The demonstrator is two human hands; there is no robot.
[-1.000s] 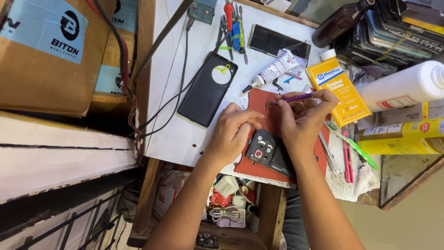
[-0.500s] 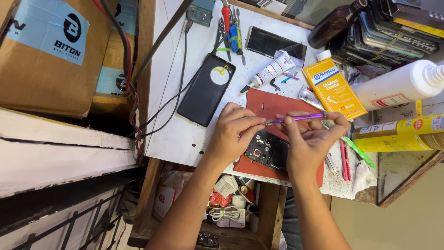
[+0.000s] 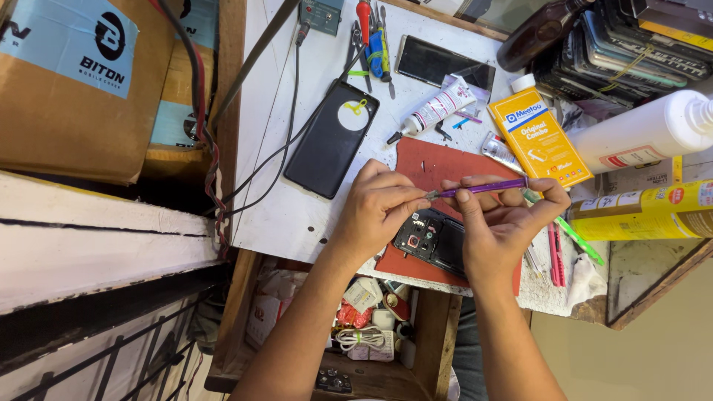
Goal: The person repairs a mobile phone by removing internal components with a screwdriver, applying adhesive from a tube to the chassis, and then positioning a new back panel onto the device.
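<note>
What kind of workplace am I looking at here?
Most likely a phone repair bench: an opened phone lies on a red mat, the right hand holds a purple tool, and a stack of phones sits nearby.

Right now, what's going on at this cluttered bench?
A person holds a purple screwdriver level in the right hand, while the left hand pinches its metal tip. Below the hands, an opened phone lies on a red mat. A black phone back cover lies to the left.
</note>
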